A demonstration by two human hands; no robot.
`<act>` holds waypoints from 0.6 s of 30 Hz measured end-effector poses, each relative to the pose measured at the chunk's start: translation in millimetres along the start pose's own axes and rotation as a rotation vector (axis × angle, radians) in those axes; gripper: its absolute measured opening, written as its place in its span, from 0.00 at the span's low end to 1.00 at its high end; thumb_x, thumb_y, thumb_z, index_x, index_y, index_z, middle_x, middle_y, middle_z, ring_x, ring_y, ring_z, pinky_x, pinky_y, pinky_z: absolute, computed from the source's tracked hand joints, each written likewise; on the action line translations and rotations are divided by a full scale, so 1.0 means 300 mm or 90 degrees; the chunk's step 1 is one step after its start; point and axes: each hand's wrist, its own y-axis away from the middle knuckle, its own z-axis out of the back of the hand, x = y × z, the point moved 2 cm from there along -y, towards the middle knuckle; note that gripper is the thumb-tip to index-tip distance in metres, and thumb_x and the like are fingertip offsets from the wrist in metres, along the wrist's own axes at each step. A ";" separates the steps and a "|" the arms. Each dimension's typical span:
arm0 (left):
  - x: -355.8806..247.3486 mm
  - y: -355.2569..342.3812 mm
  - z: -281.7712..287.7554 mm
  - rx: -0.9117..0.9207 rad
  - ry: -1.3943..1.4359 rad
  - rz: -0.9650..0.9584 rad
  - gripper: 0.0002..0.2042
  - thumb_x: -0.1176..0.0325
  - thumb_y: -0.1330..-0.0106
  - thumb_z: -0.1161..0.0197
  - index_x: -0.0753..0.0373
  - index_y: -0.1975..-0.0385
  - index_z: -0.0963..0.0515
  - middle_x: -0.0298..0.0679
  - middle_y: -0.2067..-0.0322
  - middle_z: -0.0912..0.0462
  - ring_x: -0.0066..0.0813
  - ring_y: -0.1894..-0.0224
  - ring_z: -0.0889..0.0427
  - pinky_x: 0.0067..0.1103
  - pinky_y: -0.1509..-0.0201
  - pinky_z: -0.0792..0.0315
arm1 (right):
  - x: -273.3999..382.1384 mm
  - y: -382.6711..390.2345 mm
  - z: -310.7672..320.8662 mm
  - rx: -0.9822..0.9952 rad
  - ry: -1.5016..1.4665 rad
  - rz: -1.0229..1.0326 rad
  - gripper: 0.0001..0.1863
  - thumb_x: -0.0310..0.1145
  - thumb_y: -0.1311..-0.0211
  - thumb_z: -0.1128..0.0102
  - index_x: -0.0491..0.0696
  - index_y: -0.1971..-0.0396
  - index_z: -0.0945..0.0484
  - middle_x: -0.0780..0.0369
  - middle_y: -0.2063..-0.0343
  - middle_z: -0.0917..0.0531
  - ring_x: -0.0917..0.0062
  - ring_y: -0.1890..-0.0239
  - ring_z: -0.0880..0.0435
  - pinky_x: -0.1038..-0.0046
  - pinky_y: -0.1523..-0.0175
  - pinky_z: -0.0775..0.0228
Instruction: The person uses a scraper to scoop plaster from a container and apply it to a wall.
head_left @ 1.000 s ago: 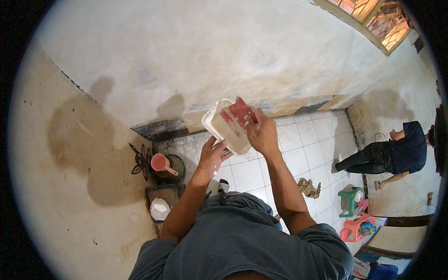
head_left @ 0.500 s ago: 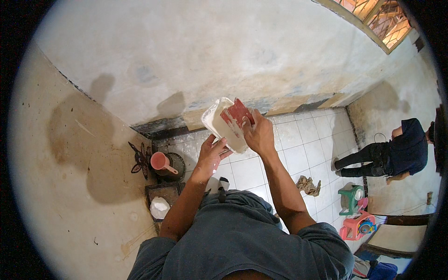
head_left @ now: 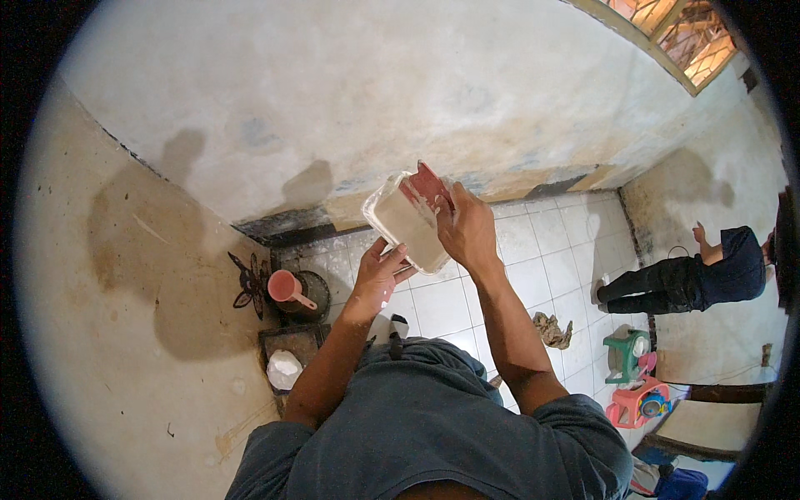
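Note:
My left hand [head_left: 377,282] grips the lower left side of a rectangular white plastic tub [head_left: 383,236], held up in front of me and tilted. Smooth cream-coloured paste [head_left: 421,240] covers its inside. In my right hand [head_left: 468,227] is a flat red scraper [head_left: 429,185], smeared with paste and resting over the tub's upper right rim. The fingers of that hand hide part of the scraper and the tub's right side. White smears mark my left wrist.
A pink dipper [head_left: 284,287] sits on a dark bucket [head_left: 313,289] at the left. Nearby is a white lump [head_left: 284,368]. A crumpled brown cloth [head_left: 550,331] lies on the tiles. At right are a green stool [head_left: 618,357], a pink stool [head_left: 627,407] and another person [head_left: 725,267].
My right hand and the scraper have shifted slightly up toward the tub's far rim. The tub's inside shows more fully. The other person has raised a hand.

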 end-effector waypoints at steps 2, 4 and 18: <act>-0.004 0.002 0.000 -0.004 -0.005 0.004 0.23 0.66 0.32 0.40 0.64 0.40 0.36 0.45 0.50 0.23 0.37 0.49 0.20 0.36 0.42 0.25 | 0.003 0.004 -0.010 -0.004 0.023 0.005 0.05 0.25 0.42 0.45 0.41 0.67 0.27 0.45 0.73 0.21 0.46 0.69 0.21 0.53 0.65 0.29; -0.006 0.004 -0.002 -0.007 -0.025 0.023 0.23 0.67 0.32 0.40 0.64 0.39 0.36 0.46 0.49 0.23 0.37 0.49 0.20 0.36 0.42 0.25 | 0.003 0.008 -0.019 -0.010 0.046 0.011 0.05 0.25 0.43 0.45 0.42 0.68 0.27 0.46 0.73 0.21 0.46 0.69 0.21 0.53 0.66 0.29; -0.010 -0.019 0.024 0.025 0.025 -0.026 0.21 0.68 0.33 0.38 0.63 0.42 0.33 0.41 0.53 0.21 0.32 0.54 0.18 0.32 0.48 0.22 | 0.081 0.120 -0.067 0.178 0.114 0.206 0.14 0.29 0.47 0.43 0.47 0.59 0.24 0.52 0.62 0.20 0.56 0.62 0.18 0.60 0.57 0.24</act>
